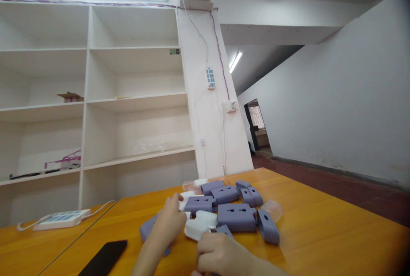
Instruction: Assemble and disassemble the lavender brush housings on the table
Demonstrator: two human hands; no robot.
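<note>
My left hand [171,218] reaches over the pile with bent fingers. Its fingertips are at the edge of white plastic pieces [188,195], beside a purple plastic case [199,204] with keyhole slots; its grip is partly hidden. Low in the view, my right hand [221,252] is curled closed, and what it holds, if anything, is hidden. Just beyond it are a white bottle-like piece with a ribbed cap [200,225] and a small purple part [225,230]. Another purple case [237,217] lies to the right. Under my left forearm a purple piece [146,228] is partly covered.
Purple end pieces [268,227] and a clear plastic cup [272,210] lie right of the pile on the orange table [320,229]. A black flat object [104,259] and a white power strip [62,219] are at the left. White shelves [137,159] stand behind.
</note>
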